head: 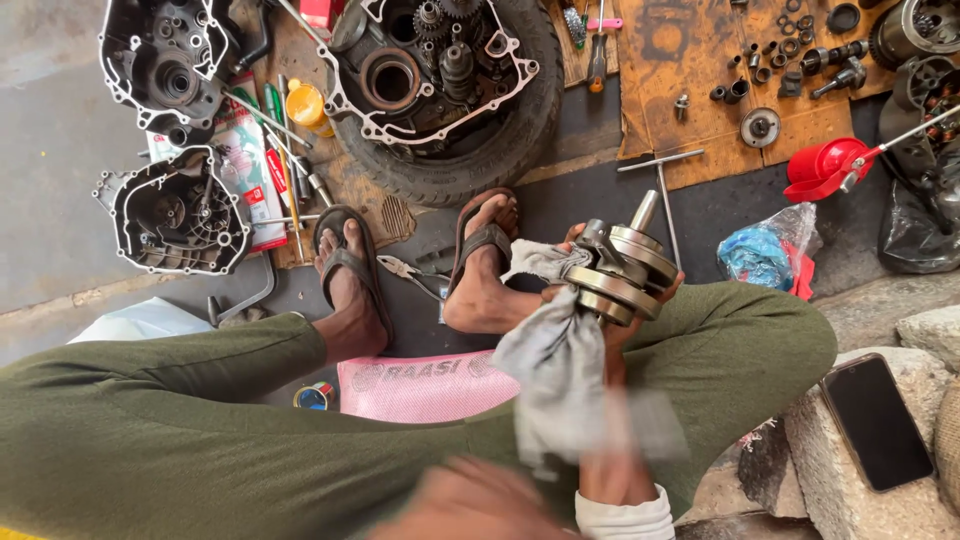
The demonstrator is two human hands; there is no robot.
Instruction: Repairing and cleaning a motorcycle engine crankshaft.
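Grey concrete floor carries two engine case halves [178, 215] at far left and an engine block on a tyre [440, 85]; the left hand [470, 505] is blurred low down, its fingers unreadable; the right hand [610, 330] grips a crankshaft [622, 270] above the knees, a grey rag [558, 375] hanging against it; a phone [878, 420] lies on stone.

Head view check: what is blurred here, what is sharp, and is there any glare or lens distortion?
Head view: the left hand at the bottom edge is smeared by motion, and the grey rag is soft at its lower end; the crankshaft in the right hand and the engine case on the tyre are sharp; light is even daylight, no strong glare; edges bend slightly from the wide lens.
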